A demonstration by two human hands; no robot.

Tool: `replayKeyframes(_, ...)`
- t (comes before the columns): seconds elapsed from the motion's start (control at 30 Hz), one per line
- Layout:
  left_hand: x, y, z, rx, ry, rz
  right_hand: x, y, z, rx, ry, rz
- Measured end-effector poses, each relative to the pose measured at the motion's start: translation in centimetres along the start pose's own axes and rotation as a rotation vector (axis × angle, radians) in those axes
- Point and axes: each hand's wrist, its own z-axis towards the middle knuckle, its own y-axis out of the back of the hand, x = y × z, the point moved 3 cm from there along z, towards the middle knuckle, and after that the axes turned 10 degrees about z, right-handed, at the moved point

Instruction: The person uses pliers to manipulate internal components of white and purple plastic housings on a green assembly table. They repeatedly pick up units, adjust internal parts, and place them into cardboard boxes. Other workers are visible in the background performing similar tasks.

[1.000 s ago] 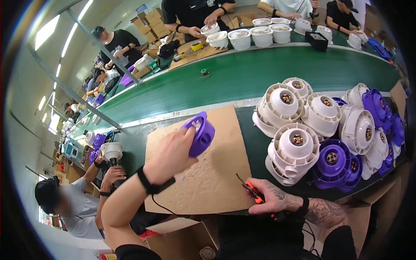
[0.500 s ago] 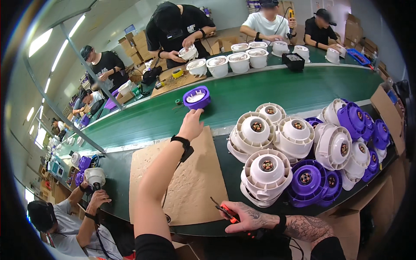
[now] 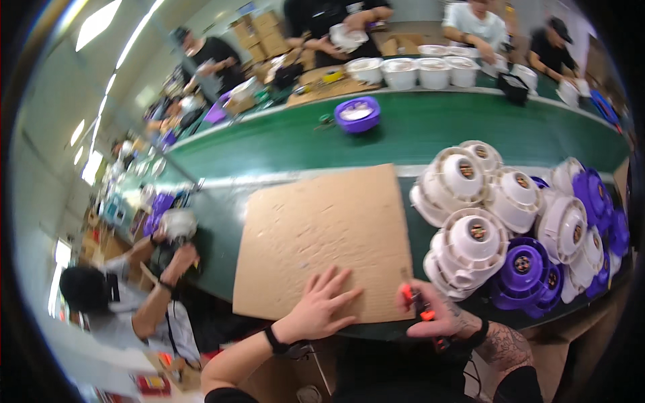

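Observation:
My left hand (image 3: pixel 324 307) is open, fingers spread, over the near edge of a brown cardboard sheet (image 3: pixel 316 228); it holds nothing. To its right, my right hand (image 3: pixel 440 319) is closed around a red-and-black hand tool (image 3: pixel 423 309) with a thin tip pointing away from me. Blur and my fingers hide the tool's exact kind. Beyond the cardboard, a purple oval housing (image 3: pixel 357 115) with a white inside sits on the green conveyor belt (image 3: pixel 269 141), apart from both hands. Beside it lies a small green piece (image 3: pixel 326 119).
Stacked white round housings (image 3: pixel 472 232) and purple ones (image 3: pixel 521 265) crowd the right side of the bench. White tubs (image 3: pixel 401 74) line the belt's far side, where several people work. At left, a co-worker (image 3: pixel 144 295) handles a white housing (image 3: pixel 179 224). A metal post (image 3: pixel 176 168) stands at left.
My left hand has left the purple housing on the belt and come back to the cardboard, its fingers spreading. My right hand still grips the tool. The view has shifted.

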Motion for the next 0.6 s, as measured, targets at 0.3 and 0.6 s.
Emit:
replayKeyframes(0.3,-1.7,-3.9,-2.9,-0.547,-0.164,-0.384,-2.8,-2.8,1.5,-0.043,-0.037,0.337)
replayKeyframes(0.6,-4.7,-24.2,-27.6,-0.852,1.286,-0.600,-3.7,-2.9,2.9,0.017,0.007,0.074)
